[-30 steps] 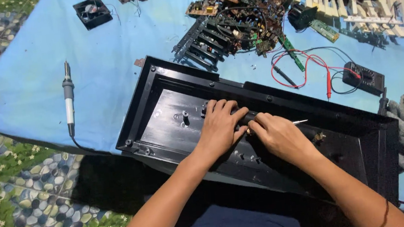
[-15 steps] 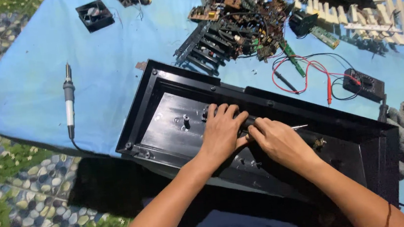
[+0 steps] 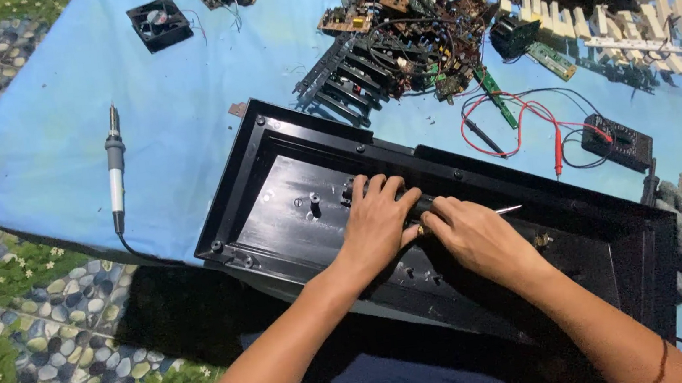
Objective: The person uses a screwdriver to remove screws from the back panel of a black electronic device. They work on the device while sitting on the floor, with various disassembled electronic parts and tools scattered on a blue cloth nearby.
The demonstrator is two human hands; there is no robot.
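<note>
Both hands are working mid-frame inside the gutted black keyboard casing (image 3: 292,205): left hand (image 3: 378,225) pressing flat, right hand (image 3: 477,236) pinching a screwdriver (image 3: 505,210); circuit boards (image 3: 408,24) already lying removed at top.

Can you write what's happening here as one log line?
left hand: pressing on black casing | right hand: gripping screwdriver | soldering iron: lying aside

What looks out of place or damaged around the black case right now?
Nothing looks spilled or broken by accident. Both hands work inside the black case; loose circuit boards and white keys lie scattered on the blue sheet.
</note>
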